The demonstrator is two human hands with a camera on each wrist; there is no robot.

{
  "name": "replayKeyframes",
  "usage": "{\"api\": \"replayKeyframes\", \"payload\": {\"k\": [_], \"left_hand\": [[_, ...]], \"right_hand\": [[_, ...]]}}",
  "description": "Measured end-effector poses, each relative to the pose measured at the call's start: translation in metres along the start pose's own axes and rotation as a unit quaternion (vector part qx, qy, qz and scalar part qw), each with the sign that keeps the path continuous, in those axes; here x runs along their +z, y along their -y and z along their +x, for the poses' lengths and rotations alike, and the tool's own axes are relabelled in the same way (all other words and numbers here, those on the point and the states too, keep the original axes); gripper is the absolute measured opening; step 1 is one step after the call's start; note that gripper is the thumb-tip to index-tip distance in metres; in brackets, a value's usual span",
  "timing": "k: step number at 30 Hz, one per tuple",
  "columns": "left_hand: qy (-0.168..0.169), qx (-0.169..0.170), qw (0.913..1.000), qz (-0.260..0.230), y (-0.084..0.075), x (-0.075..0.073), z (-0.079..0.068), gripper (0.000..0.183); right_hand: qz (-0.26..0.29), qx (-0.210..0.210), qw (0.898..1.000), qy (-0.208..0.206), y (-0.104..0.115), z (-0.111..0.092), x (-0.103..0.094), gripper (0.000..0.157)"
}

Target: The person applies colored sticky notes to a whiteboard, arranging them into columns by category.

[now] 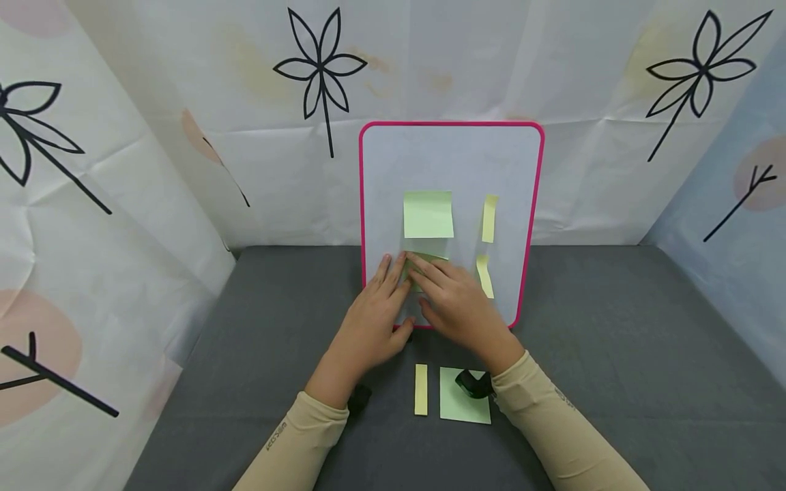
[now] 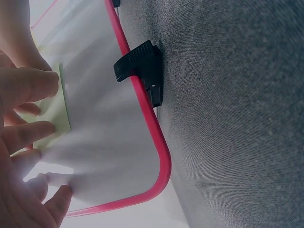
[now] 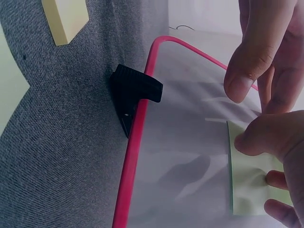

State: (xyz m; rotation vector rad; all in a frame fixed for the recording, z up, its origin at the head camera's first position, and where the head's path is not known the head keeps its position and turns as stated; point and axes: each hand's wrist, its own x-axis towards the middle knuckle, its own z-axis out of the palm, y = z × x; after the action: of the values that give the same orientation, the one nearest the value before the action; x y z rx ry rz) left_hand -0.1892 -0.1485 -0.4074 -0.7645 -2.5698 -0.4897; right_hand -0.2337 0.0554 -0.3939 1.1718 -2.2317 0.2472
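A small whiteboard (image 1: 451, 160) with a pink rim stands upright on the table. Low on it, a pale green sticky note (image 2: 58, 111) lies beneath both hands, mostly covered by them in the head view. Against its left part my left hand (image 1: 376, 319) rests its extended fingers. From the other side my right hand (image 1: 460, 300) touches the same note (image 3: 247, 180) with its fingertips, the fingers nearly straight. Just above is another green sticky note (image 1: 428, 214). Two narrow yellow strips (image 1: 488, 219) are stuck one above the other on the board's right side.
On the dark grey table (image 1: 614, 354), nearer the body, lie a narrow yellow strip pad (image 1: 420, 389) and a green sticky note pad (image 1: 457, 404), partly behind the right wrist's camera. A black clip (image 3: 137, 84) grips the board's lower rim. Patterned white cloth (image 1: 258, 170) hangs behind.
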Motion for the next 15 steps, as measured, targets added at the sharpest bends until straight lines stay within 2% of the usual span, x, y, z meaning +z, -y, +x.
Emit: {"api": "replayKeyframes", "payload": {"k": [15], "left_hand": [[0.008, 0.0, 1.0, 0.004, -0.0008, -0.0016, -0.0006, 0.067]], "right_hand": [[-0.011, 0.011, 1.0, 0.017, 0.0017, -0.0013, 0.0007, 0.068]]}}
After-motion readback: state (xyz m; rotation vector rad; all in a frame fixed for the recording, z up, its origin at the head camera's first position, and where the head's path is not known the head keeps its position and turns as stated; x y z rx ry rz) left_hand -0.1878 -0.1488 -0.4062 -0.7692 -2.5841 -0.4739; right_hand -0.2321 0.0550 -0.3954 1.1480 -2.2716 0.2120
